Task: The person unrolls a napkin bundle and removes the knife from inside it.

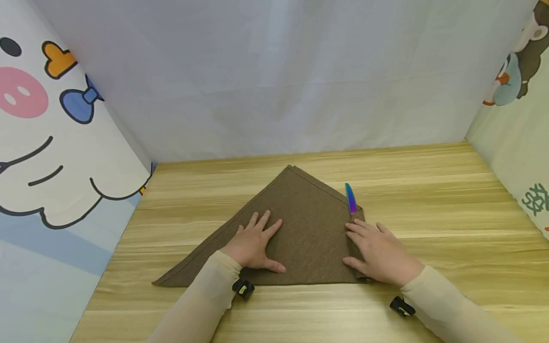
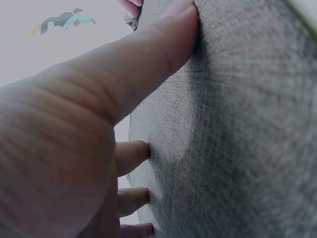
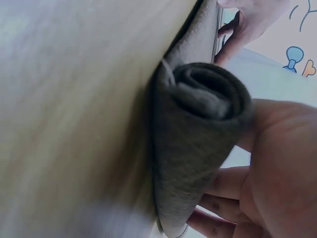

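A brown cloth napkin (image 1: 313, 233), folded to a triangle with its peak at the back, lies on the table. Its right corner is turned into a roll (image 3: 198, 158), whose spiral end shows in the right wrist view. From the roll's far end sticks a rainbow-coloured knife blade (image 1: 350, 197); the handle is hidden in the cloth. My left hand (image 1: 254, 243) rests on the napkin's left half with fingers spread. My right hand (image 1: 379, 250) lies across the top of the roll, fingers extended over it and fingertips at its left side.
The wood-grain table (image 1: 450, 205) reaches back to a pale curtain (image 1: 279, 85). A cartoon-printed sheet (image 1: 77, 157) hangs at the left, another printed sheet (image 1: 519, 143) at the right. Each wrist wears a small black camera, one (image 1: 243, 288) by the left sleeve.
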`<control>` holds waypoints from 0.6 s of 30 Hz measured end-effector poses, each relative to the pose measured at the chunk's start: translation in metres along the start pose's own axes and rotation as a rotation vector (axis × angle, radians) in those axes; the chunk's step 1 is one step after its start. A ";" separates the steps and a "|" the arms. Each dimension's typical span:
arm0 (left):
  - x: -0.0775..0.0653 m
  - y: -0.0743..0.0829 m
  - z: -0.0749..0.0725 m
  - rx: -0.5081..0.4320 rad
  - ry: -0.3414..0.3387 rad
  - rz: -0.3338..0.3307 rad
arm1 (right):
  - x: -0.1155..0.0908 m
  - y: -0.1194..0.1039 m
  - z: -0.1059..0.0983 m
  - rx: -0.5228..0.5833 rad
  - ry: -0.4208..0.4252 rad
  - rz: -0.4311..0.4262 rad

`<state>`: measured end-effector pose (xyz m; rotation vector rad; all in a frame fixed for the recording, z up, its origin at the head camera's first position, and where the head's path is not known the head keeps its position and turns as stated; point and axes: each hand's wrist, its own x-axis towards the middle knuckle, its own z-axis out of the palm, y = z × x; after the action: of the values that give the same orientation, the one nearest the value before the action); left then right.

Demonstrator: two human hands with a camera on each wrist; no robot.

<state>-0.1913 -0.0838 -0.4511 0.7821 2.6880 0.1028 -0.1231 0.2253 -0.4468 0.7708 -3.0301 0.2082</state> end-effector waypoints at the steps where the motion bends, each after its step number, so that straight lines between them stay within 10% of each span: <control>1: 0.000 0.000 0.000 -0.001 0.000 0.000 | -0.001 0.001 -0.001 0.001 -0.002 0.005; 18: -0.002 0.001 -0.003 -0.009 -0.002 0.004 | -0.017 0.014 -0.007 0.037 0.033 0.027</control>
<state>-0.1902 -0.0836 -0.4475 0.7838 2.6825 0.1154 -0.1148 0.2461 -0.4419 0.7210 -3.0151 0.2750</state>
